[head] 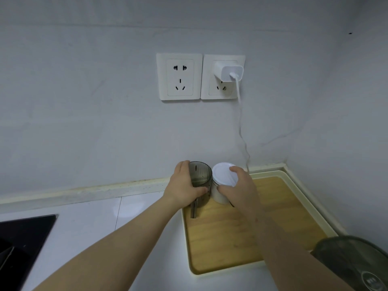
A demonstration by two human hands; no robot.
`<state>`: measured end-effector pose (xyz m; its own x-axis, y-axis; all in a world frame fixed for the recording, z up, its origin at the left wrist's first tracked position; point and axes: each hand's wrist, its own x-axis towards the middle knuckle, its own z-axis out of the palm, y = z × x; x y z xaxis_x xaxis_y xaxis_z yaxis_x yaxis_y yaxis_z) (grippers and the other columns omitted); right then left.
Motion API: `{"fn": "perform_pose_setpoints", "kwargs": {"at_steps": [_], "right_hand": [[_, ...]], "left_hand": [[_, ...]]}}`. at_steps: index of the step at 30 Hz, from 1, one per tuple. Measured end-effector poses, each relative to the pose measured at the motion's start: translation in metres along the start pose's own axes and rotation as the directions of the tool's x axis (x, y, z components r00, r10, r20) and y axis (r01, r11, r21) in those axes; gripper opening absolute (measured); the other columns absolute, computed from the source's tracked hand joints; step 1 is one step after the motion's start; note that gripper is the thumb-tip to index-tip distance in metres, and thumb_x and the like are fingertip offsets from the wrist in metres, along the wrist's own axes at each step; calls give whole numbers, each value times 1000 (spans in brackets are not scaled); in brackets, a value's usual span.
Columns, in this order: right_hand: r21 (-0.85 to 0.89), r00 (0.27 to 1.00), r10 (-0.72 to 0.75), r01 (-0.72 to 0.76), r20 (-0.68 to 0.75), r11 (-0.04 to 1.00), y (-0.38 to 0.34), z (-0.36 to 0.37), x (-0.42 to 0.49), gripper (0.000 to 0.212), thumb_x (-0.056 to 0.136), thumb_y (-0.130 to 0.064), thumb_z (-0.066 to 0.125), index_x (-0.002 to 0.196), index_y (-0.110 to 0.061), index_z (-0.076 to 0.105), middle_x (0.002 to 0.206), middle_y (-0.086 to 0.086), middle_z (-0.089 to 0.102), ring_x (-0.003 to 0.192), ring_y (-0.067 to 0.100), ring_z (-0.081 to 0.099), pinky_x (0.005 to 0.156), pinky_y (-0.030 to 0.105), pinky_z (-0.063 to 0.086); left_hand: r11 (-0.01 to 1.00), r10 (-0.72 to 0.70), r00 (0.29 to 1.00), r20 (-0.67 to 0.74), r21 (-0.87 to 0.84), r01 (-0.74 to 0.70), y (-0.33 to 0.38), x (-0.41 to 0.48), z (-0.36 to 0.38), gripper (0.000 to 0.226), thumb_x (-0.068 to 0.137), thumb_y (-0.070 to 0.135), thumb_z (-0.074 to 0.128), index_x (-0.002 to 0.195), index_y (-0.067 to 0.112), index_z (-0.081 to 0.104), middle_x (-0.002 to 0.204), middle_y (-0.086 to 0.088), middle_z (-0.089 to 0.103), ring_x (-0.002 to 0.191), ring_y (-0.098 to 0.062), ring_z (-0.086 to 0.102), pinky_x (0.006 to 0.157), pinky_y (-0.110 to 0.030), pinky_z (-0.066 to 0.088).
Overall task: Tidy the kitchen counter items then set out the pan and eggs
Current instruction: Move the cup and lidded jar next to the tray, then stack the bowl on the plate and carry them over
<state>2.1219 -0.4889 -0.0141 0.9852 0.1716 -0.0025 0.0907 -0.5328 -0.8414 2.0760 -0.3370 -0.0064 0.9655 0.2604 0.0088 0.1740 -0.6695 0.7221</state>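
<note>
Knocking the two containers together looks the likeliest slip. The grey cup (202, 175) and the white jar (223, 175) stand touching, or very nearly so, at the back left corner of the wooden tray (231, 238). Each is held by a separate hand, so a pull on one could drag or tip the other. The cup sits right at the tray's rim, where a sideways slide might catch its base and topple it onto the table (147, 227). A white cable (241, 122) hangs down the wall just behind the jar and could snag if the jar goes backward. The left hand (184, 185) wraps the cup from the left, its fingers (183, 164) curled round the far wall and the thumb across the near side. The right hand (240, 191) clamps the jar from the right, fingers over the lid's edge, thumb on the side wall.
</note>
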Motion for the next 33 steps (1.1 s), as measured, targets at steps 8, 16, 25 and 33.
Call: {"fn": "perform_pose_setpoints", "kwargs": {"at_steps": [8, 16, 25, 33], "right_hand": [[-9, 1000, -4, 4, 7, 1000, -4, 4, -4, 67, 81, -13, 66, 140, -13, 36, 142, 6, 34, 129, 19, 34, 87, 14, 24], [-226, 975, -66, 16, -214, 974, -30, -5, -48, 58, 80, -18, 60, 136, -16, 43, 145, 9, 36, 130, 30, 36, 106, 43, 34], [-93, 972, -174, 161, -155, 983, -107, 21, -144, 47, 80, -17, 59, 126, -18, 50, 130, 1, 47, 122, 23, 44, 101, 34, 38], [36, 970, -200, 197, 140, 980, -150, 94, -243, 46, 88, -21, 56, 132, -21, 42, 137, -1, 41, 110, 14, 49, 83, 23, 36]], "left_hand": [[999, -34, 998, -45, -6, 33, 6, -7, 4, 99, 74, 29, 75, 148, 14, 10, 151, -5, 15, 137, -24, 25, 110, -33, 29], [991, -72, 989, -132, -121, 56, 23, -43, -25, 85, 81, 30, 67, 148, 15, 15, 153, -6, 10, 140, -29, 18, 113, -37, 23], [941, -91, 954, -287, -338, -12, 24, -139, -105, 64, 86, 20, 61, 142, 17, 29, 146, -2, 25, 133, -21, 34, 110, -35, 32], [946, -161, 918, -364, -321, 38, -42, -246, -156, 48, 90, 17, 57, 135, 19, 40, 137, 5, 41, 120, -13, 45, 94, -22, 35]]}}
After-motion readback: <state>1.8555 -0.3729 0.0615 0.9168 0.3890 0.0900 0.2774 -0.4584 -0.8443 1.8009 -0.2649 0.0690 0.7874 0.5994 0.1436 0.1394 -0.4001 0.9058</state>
